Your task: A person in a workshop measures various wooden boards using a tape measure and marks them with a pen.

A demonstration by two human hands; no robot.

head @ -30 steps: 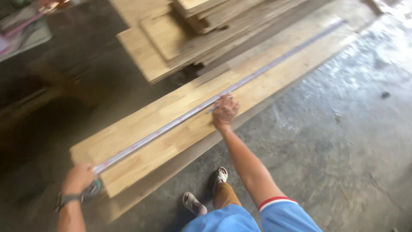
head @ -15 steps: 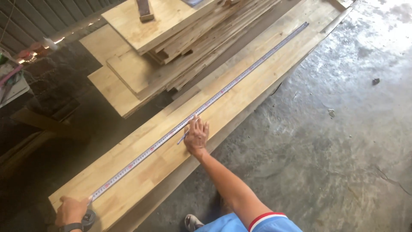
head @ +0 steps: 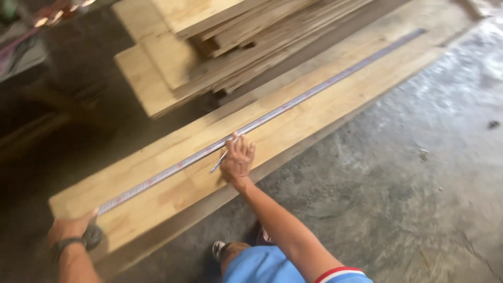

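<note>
A long wooden board lay flat on the concrete floor, with a tape measure blade stretched along nearly its whole length. The left hand was closed around the dark tape measure case at the board's near end — thumb on top, wrist wearing a dark band. The right hand rested mid-board just beside the blade, its fingers loosely curled around a pencil whose tip touched the wood. Behind the board sat a stack of planks — several layers, unevenly piled. A sandalled foot showed below.
</note>
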